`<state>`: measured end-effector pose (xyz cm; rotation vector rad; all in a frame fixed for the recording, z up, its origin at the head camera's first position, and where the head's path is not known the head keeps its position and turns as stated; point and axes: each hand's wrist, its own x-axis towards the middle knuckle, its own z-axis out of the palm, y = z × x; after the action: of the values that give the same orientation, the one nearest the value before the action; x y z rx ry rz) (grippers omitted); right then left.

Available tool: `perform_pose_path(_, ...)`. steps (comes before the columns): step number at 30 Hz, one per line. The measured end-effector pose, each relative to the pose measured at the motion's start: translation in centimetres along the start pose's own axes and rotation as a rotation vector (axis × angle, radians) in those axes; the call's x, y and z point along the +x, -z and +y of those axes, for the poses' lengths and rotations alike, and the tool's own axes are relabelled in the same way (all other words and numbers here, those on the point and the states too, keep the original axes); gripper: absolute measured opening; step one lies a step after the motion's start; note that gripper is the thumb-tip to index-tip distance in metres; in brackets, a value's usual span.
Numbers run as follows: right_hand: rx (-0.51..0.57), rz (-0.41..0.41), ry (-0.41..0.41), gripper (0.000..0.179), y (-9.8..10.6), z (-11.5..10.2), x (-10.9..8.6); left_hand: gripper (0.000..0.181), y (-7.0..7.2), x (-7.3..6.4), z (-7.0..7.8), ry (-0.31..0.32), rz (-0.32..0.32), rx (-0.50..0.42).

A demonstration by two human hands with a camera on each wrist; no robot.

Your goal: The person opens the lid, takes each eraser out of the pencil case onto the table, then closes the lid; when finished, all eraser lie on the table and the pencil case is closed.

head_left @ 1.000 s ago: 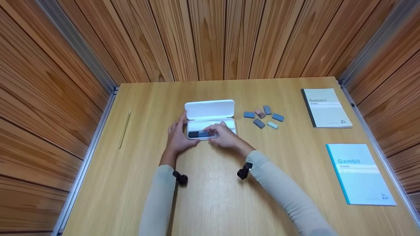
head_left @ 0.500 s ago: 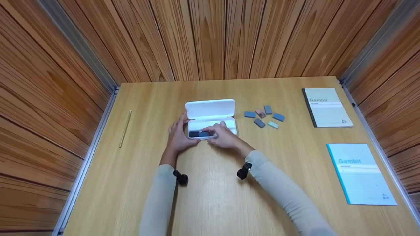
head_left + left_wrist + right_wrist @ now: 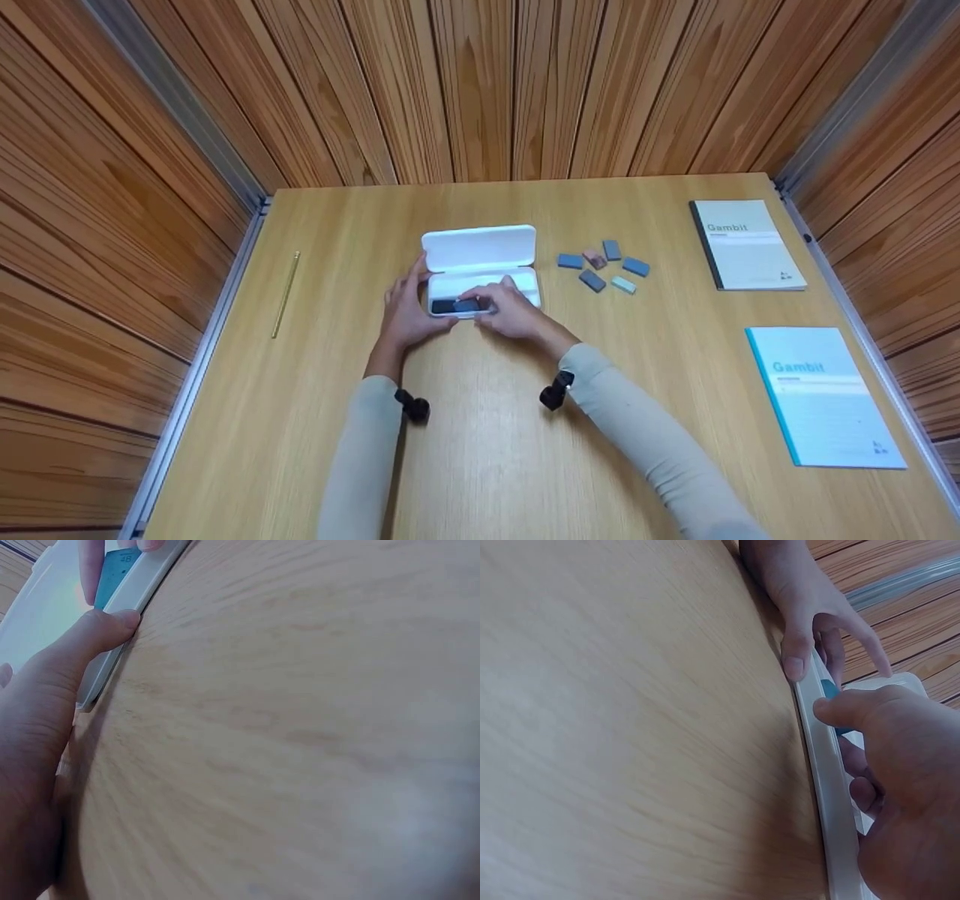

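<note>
A white pencil case (image 3: 480, 249) lies open in the middle of the table, its lid tipped back. My left hand (image 3: 409, 309) holds the case's left end, thumb at the front rim and fingers along the side. Inside the tray, my right hand (image 3: 513, 309) pinches a blue eraser (image 3: 466, 305) near the front wall. A darker block (image 3: 442, 307) lies to its left in the tray. In the left wrist view the eraser (image 3: 115, 574) looks teal with a "4B" mark. The right thumb partly hides the eraser (image 3: 829, 688) in the right wrist view.
Right of the case lie several loose erasers: blue ones (image 3: 636, 267), a pinkish one (image 3: 595, 259) and a pale green one (image 3: 623, 285). A thin gold pencil (image 3: 286, 295) lies far left. Two notebooks, one black-spined (image 3: 750, 246) and one blue-spined (image 3: 825, 397), lie at right.
The blue eraser has settled slightly lower and to the left in the tray, with the right fingers still on it. My left hand keeps its hold on the case.
</note>
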<state>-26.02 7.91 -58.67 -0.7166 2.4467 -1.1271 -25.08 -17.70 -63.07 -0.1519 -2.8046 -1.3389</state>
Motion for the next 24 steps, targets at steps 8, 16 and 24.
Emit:
perform_pose_path(8,0.028,0.098,0.076,0.033,-0.4,1.0,0.3,0.133,0.0,0.2,-0.1,-0.021,0.002,0.027)
perform_pose_path(16,0.047,0.066,0.010,0.034,0.3,-0.1,0.1,0.133,0.0,0.2,-0.2,-0.015,-0.002,0.008)
perform_pose_path(24,0.126,0.052,0.023,0.034,1.5,-0.2,-0.2,0.133,-0.2,0.2,-0.3,0.005,0.006,-0.012)
